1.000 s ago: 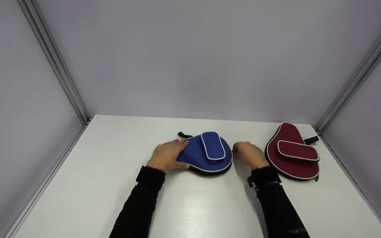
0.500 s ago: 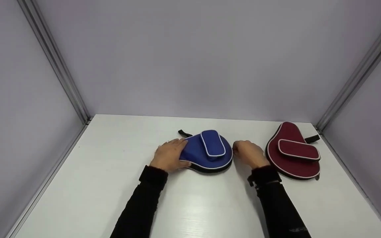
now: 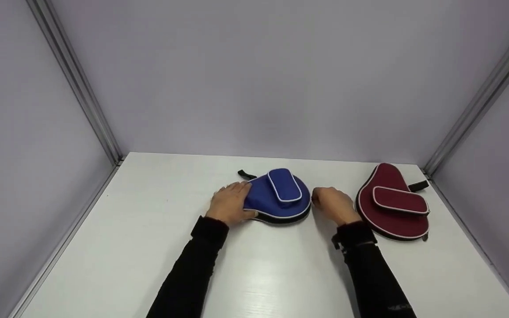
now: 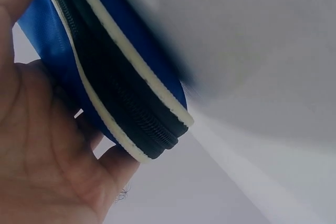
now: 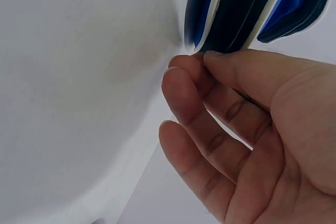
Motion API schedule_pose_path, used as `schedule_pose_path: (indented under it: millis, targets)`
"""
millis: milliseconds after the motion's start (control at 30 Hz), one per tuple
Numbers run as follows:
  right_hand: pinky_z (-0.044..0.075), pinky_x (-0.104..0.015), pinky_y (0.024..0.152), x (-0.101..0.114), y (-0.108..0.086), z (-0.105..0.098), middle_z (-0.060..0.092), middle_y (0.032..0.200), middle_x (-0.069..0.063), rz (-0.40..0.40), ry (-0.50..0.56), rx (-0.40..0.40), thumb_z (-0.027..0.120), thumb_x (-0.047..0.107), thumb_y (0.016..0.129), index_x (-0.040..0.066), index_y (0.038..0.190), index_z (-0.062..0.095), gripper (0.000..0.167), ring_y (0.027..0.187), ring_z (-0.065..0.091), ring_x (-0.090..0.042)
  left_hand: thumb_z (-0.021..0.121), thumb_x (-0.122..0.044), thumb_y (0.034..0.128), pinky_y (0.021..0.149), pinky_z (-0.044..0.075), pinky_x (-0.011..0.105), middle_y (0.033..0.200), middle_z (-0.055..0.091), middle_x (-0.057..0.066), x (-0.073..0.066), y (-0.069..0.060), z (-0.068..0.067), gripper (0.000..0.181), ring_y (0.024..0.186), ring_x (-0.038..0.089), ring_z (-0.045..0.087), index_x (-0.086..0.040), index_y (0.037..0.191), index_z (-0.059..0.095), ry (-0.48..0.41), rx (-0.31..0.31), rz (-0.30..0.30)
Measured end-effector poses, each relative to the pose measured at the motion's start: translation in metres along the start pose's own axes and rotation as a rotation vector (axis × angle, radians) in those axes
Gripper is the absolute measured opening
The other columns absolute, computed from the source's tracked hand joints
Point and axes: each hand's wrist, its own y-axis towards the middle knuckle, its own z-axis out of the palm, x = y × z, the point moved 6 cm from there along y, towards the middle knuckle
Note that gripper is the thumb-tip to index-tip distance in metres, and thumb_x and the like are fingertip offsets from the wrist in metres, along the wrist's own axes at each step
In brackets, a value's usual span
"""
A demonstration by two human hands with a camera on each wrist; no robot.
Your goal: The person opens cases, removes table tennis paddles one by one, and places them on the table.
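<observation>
A blue table tennis paddle case (image 3: 263,194) with white piping and a raised pocket lies flat on the white table. My left hand (image 3: 230,203) holds its narrow end, fingers over the top and thumb by the near edge. The left wrist view shows a black zipper (image 4: 142,111) along the side band. At the case's rounded right edge, my right hand (image 3: 336,205) pinches with thumb and index finger against the black side band (image 5: 239,9). Whatever sits between those fingertips is hidden. The other right fingers curl loosely.
A dark red paddle case (image 3: 389,221) of the same shape lies to the right of my right hand, its black strap (image 3: 419,186) pointing toward the side wall. Grey walls enclose the table (image 3: 254,274) at the back and both sides.
The blue case has shifted slightly away from me, its near edge rising in view. My left hand has gone with it, a little forward and right. The right hand has stayed nearly still.
</observation>
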Motion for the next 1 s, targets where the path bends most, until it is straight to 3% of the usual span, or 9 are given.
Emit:
schedule_pose_path:
  millis: [233,367,533,667,833,900,1000]
  targets:
    - [0.060,-0.054,0.071,0.002,0.000,0.000,0.076,0.089,-0.012,-0.013,-0.004,-0.017,0.070,0.004,0.104,0.008,0.094,0.075,0.012,0.080,0.062,-0.026,0.084,-0.064,0.1016,0.138,0.044,0.071,0.184,0.052,0.017,0.034,0.043,0.043,0.102,0.173,0.041,0.048,-0.008,0.179,0.046,0.013,-0.044,-0.004]
    - [0.055,-0.048,0.069,0.003,-0.001,0.000,0.073,0.087,-0.008,-0.016,0.008,-0.012,0.069,0.004,0.104,0.009,0.092,0.074,0.014,0.079,0.060,-0.023,0.082,-0.068,0.1014,0.140,0.041,0.071,0.187,0.049,0.017,0.037,0.050,0.047,0.107,0.175,0.041,0.044,-0.009,0.181,0.042,0.003,-0.040,-0.027]
    - [0.052,-0.043,0.068,0.004,-0.001,0.001,0.071,0.088,-0.005,-0.025,0.029,-0.002,0.069,0.003,0.104,0.010,0.094,0.075,0.014,0.080,0.059,-0.022,0.084,-0.063,0.1017,0.141,0.042,0.070,0.187,0.048,0.017,0.030,0.054,0.039,0.105,0.175,0.041,0.045,-0.008,0.181,0.042,0.010,-0.017,-0.065]
    - [0.052,-0.041,0.069,0.006,-0.002,0.003,0.073,0.089,-0.004,-0.048,0.040,-0.005,0.071,0.003,0.105,0.011,0.099,0.078,0.012,0.081,0.061,-0.021,0.085,-0.065,0.0986,0.143,0.039,0.071,0.188,0.047,0.015,0.044,0.072,0.054,0.108,0.176,0.040,0.044,-0.010,0.181,0.043,-0.029,-0.030,-0.074]
    - [0.054,-0.040,0.072,0.010,0.000,0.005,0.076,0.093,-0.005,-0.062,0.056,0.012,0.072,0.004,0.106,0.011,0.105,0.081,0.011,0.084,0.063,-0.021,0.081,-0.072,0.0978,0.139,0.044,0.071,0.187,0.049,0.014,0.058,0.091,0.072,0.111,0.174,0.039,0.047,-0.011,0.182,0.042,0.034,-0.045,-0.069]
    - [0.053,-0.041,0.071,0.012,0.000,0.006,0.075,0.092,-0.005,-0.062,0.055,0.016,0.073,0.006,0.106,0.011,0.102,0.079,0.009,0.083,0.062,-0.022,0.080,-0.074,0.0979,0.138,0.045,0.071,0.186,0.050,0.014,0.059,0.093,0.072,0.111,0.173,0.040,0.048,-0.011,0.182,0.042,0.043,-0.051,-0.071]
    - [0.054,-0.043,0.070,0.014,0.001,0.006,0.074,0.090,-0.005,-0.065,0.044,0.017,0.074,0.008,0.108,0.011,0.099,0.078,0.010,0.082,0.061,-0.022,0.081,-0.071,0.0982,0.140,0.043,0.071,0.186,0.050,0.016,0.054,0.088,0.065,0.110,0.174,0.042,0.047,-0.010,0.181,0.043,-0.015,-0.063,-0.085]
